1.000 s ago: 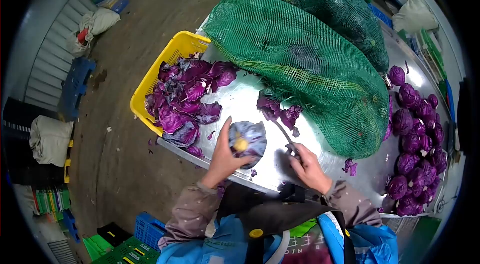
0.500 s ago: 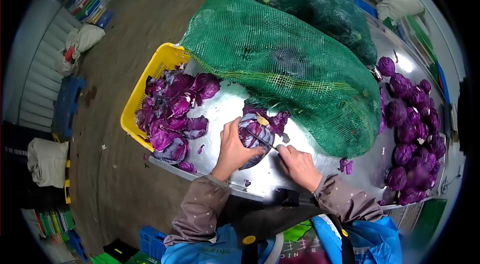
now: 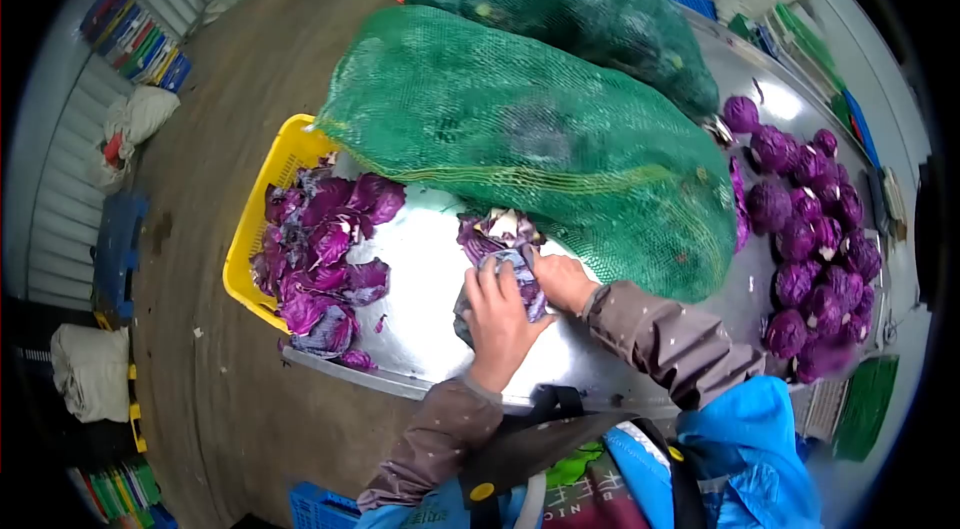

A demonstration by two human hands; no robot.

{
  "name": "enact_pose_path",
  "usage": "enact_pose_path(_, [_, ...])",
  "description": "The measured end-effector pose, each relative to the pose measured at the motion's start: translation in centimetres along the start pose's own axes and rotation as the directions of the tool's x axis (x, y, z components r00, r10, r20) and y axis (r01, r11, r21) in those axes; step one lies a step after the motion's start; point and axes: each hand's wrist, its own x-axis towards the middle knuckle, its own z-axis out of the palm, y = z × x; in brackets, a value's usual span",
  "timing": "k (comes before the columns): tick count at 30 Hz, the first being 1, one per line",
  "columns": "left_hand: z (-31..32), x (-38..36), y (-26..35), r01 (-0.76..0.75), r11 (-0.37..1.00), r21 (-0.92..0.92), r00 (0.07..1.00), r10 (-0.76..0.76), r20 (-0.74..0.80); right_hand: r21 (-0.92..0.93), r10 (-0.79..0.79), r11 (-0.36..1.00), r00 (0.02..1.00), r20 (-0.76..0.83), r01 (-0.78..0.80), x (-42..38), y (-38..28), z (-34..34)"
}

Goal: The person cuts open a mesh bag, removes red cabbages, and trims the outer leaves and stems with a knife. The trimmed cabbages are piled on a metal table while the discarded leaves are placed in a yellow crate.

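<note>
Metal work table point(image 3: 425, 264), quantity one, carries two large green mesh sacks, a front sack point(image 3: 470, 99) and a rear sack point(image 3: 570, 9), lying side by side. Trimmed purple cabbages point(image 3: 796, 239) form one group at the table's right end; roughly twenty are visible, but overlap prevents an exact count. One further cabbage point(image 3: 530, 297) is located near the table's front edge, near the front sack. Two hands contact it. The left hand point(image 3: 495, 314) is clamped over its upper left side. The right hand point(image 3: 563, 281) bears on its right side, fingers bent; whether it grips anything cannot be determined. Loose purple leaves point(image 3: 475, 235) lie just beyond this cabbage.

Table surface is bright and reflective. Surrounding floor point(image 3: 240, 109) is brown; ribbed wall panels point(image 3: 60, 164) line the left.

One yellow basket point(image 3: 250, 239) is at the table's left end, holding piled outer leaves point(image 3: 325, 241) that extend over the table. Mesh obscures most sack contents. One blue crate point(image 3: 320, 506) shows at the lower edge of the view.
</note>
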Motion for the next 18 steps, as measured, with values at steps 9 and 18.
enact_pose_path(9, [-5.1,-6.5,-8.0,0.364,0.777,-0.514,0.931,-0.289,0.223,0.488,-0.062,0.872,0.980,0.190,-0.039,-3.1,-2.4,-6.7])
enact_pose_path(18, [-3.2,-5.7,-4.2,0.399,0.673,-0.623,0.896,-0.432,0.108,0.482,-0.075,0.862,0.981,-0.179,0.154,-5.8,-4.4,-5.0])
